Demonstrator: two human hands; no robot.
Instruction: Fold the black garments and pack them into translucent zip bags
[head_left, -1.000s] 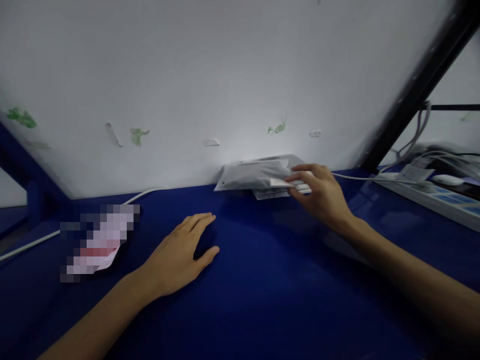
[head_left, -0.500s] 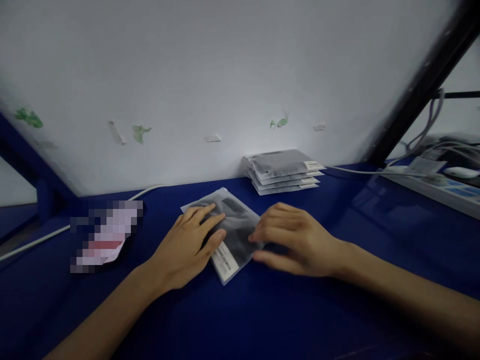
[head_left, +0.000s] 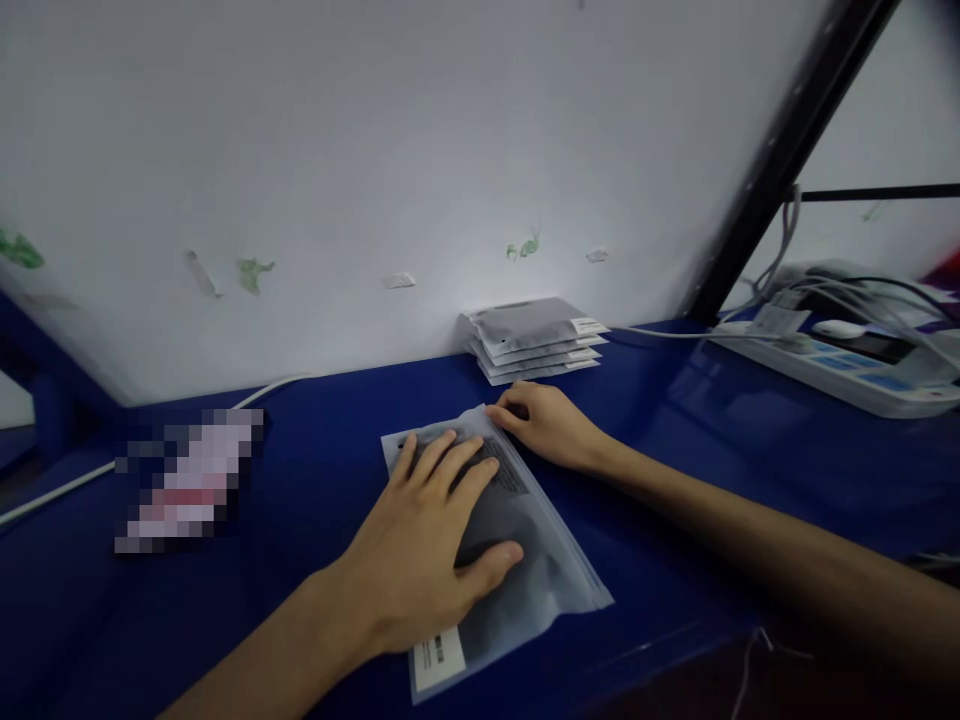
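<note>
A frosted plastic zip pouch (head_left: 540,560) with something dark inside and a white label lies flat on the blue table (head_left: 315,520) in front of me. My left hand (head_left: 427,550) rests flat on top of it, fingers spread and pressing down. My right hand (head_left: 544,425) pinches the pouch's far top corner, fingers curled on its edge. A short stack of similar grey pouches (head_left: 532,338) sits at the back against the white wall.
A pixelated pale object (head_left: 187,480) lies at the left on the table. A white cable (head_left: 270,390) runs along the wall base. A white power strip (head_left: 840,375) with plugs and cords sits at the right behind a black post (head_left: 780,170).
The pouch has been pulled nearer to me and turned. My left hand moved onto it and lies flat; my right hand shifted to its far corner.
</note>
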